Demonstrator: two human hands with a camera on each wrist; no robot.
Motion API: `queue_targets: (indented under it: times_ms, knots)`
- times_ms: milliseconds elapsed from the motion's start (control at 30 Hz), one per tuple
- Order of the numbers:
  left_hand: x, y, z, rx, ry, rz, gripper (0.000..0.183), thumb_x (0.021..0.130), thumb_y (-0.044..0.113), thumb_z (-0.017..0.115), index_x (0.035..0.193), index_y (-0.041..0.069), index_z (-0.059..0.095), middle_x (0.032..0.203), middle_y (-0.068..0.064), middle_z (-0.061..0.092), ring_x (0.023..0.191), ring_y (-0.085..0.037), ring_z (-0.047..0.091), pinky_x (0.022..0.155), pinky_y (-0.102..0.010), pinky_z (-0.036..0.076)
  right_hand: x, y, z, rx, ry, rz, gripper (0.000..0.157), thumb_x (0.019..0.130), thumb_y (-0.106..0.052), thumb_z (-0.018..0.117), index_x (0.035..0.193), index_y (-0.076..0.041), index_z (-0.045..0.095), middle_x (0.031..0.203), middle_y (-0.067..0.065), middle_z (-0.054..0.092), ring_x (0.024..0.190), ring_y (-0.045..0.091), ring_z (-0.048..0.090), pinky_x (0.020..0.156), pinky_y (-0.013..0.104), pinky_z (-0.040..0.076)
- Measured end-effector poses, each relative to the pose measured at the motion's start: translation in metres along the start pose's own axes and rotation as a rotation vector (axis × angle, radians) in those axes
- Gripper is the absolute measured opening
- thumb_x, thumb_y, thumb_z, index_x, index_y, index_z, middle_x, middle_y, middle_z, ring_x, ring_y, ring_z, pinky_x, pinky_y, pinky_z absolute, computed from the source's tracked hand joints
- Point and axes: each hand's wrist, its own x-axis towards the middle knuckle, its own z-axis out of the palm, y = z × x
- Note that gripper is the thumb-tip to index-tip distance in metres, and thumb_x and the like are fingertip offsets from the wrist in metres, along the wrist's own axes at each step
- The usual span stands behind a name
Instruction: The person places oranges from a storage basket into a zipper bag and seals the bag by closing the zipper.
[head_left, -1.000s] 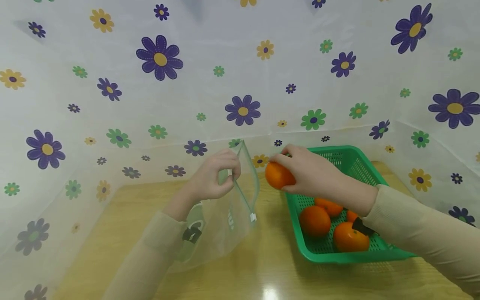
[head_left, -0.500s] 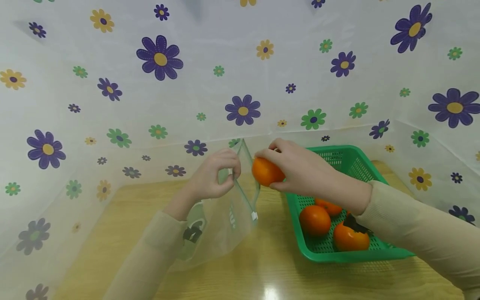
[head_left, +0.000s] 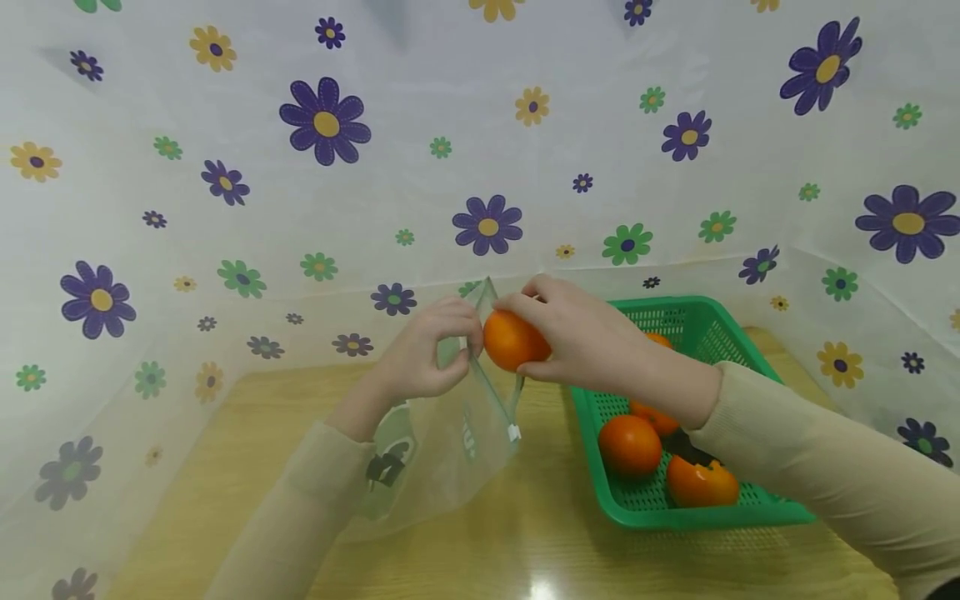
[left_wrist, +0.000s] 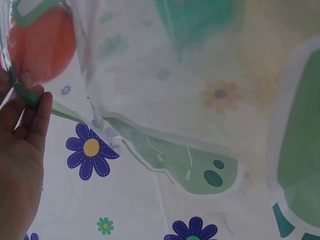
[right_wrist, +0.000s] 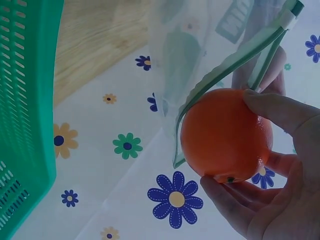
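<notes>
My right hand [head_left: 573, 333] grips an orange [head_left: 515, 340] at the open mouth of a clear slider zip bag [head_left: 450, 467]. In the right wrist view, the orange [right_wrist: 225, 135] overlaps the bag's green zip strip [right_wrist: 230, 67], with thumb and fingers around its side. My left hand [head_left: 431, 350] pinches the bag's rim and holds the bag up, its mouth facing right. The left wrist view shows the orange [left_wrist: 42, 42] through the film, just above the left fingertips [left_wrist: 42, 107]. A white slider [head_left: 513, 432] sits at the strip's lower corner.
A green perforated basket [head_left: 611, 500] stands on the wooden table [head_left: 247, 467] at the right, under my right forearm. It holds several more oranges [head_left: 630, 446]. A flower-print sheet [head_left: 420, 192] surrounds the table at the back and sides.
My right hand has carried the orange left from above the basket's edge to the bag's mouth. The left hand has stayed nearly still on the rim.
</notes>
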Motion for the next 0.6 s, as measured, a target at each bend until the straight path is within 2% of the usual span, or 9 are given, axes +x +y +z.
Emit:
queue_targets:
  times_ms: [300, 600]
  knots:
    - [0.001, 0.0, -0.002, 0.002, 0.033, 0.011, 0.011, 0.082, 0.003, 0.057, 0.085, 0.007, 0.067, 0.083, -0.005, 0.068, 0.094, -0.024, 0.059, 0.091, -0.038, 0.049, 0.007, 0.0, 0.01, 0.014, -0.043, 0.038, 0.07, 0.084, -0.027, 0.091, 0.145, -0.011, 0.06, 0.126, 0.016, 0.063, 0.108, 0.03, 0.065, 0.089, 0.04, 0.063]
    - [0.005, 0.004, -0.004, 0.014, 0.026, 0.014, 0.01, 0.081, 0.006, 0.058, 0.085, 0.008, 0.067, 0.084, -0.004, 0.069, 0.097, -0.024, 0.06, 0.097, -0.041, 0.049, 0.011, -0.002, 0.02, -0.023, -0.08, 0.03, 0.067, 0.084, -0.026, 0.089, 0.144, -0.016, 0.062, 0.121, 0.012, 0.068, 0.101, 0.027, 0.067, 0.084, 0.037, 0.064]
